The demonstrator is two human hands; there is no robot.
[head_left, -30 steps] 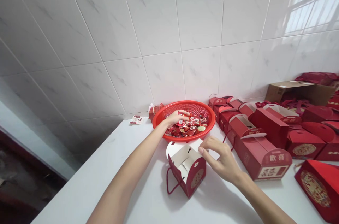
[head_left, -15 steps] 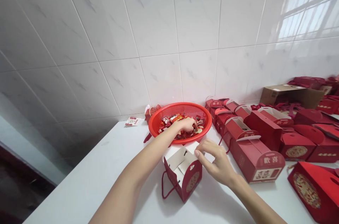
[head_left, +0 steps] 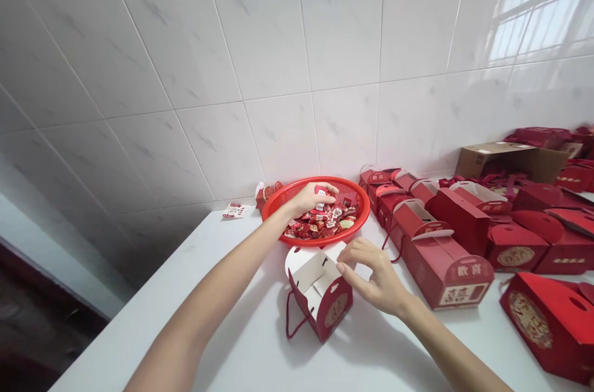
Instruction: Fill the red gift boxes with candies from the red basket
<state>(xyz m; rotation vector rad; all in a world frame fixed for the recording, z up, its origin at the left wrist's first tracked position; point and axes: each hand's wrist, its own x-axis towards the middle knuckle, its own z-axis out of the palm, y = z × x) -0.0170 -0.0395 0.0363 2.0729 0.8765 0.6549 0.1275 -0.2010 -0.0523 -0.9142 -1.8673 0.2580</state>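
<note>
My left hand is over the red plastic basket, fingers curled around a red wrapped candy with white lettering. Below it, many wrapped candies lie in the basket. A dark red candy box with a gold round emblem stands in front of the basket, its top open and white inside showing. Its cord handle hangs on the left side. My right hand is at the box's right rim, thumb and fingers closed on the edge flap.
Rows of red boxes fill the right side of the white table. A brown cardboard box stands behind them. Printed cards and a small red item lie left of the basket, against the tiled wall.
My left hand has come up from the candies at the basket's right and moved left, with a red candy now visible in it. My right hand stays at the box.
</note>
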